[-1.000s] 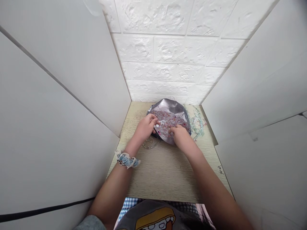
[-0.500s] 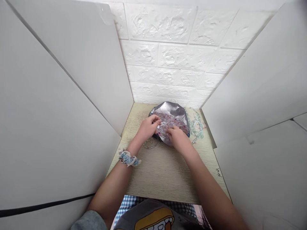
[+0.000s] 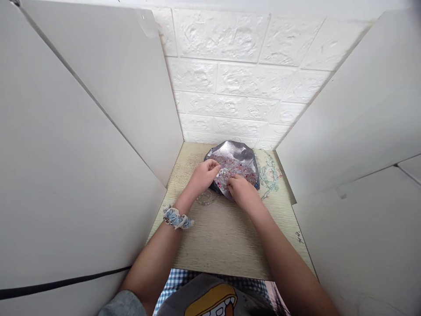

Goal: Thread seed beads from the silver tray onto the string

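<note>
A silver foil bag (image 3: 234,150) lies spread open at the back of the small table, with many small pink, purple and clear beads (image 3: 226,164) on it. Over its left side is my left hand (image 3: 204,174), thumb and fingertips pinched together; whatever is between them is too small to make out. My right hand (image 3: 242,189) reaches over the bag's front edge, its fingers bent and closed at the beads. I cannot see what its fingertips hold. A scrunchie (image 3: 177,218) in pale blue and white circles my left wrist.
Strings of pale green beads (image 3: 270,173) lie right of the bag. A clear bead strand (image 3: 206,198) curls below my left hand. Small metal bits (image 3: 298,237) sit near the right table edge. White panels (image 3: 108,87) flank the table (image 3: 223,241), with a brick-pattern wall (image 3: 226,83) behind.
My right hand has shifted slightly left among the beads. The fingers of my left hand are drawn closer into a pinch. The bag stays in place.
</note>
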Available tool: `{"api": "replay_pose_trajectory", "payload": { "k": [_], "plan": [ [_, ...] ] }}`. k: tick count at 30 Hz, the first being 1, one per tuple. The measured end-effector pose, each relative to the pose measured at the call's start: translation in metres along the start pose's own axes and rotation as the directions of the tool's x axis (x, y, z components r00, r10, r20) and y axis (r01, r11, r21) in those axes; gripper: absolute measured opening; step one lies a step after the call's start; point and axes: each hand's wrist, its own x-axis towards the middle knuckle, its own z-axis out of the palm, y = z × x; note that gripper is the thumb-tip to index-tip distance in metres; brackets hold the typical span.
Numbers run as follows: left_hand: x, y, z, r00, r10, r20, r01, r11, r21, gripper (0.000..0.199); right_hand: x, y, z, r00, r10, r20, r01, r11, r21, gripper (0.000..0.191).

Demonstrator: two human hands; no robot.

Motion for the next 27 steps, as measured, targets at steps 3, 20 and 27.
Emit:
{"api": "replay_pose_trajectory", "payload": {
  "k": [3,20,27],
  "plan": [
    [0.001,-0.002,0.000,1.000,-0.016,-0.009,0.016,1.000,-0.006,0.021,0.000,-0.001,-0.001,1.000,0.006,0.011,-0.006,1.000,0.003,0.022],
    [-0.001,0.004,-0.003,0.993,-0.074,0.094,0.086,0.988,-0.129,0.027,0.005,0.000,-0.008,0.901,0.148,-0.407,0.116,0.822,0.557,0.016],
    [-0.005,0.015,-0.001,0.977,-0.117,0.178,0.163,0.949,-0.268,0.027,0.005,-0.004,-0.010,0.948,0.241,-0.208,0.147,0.251,0.957,0.019]
  ]
}}
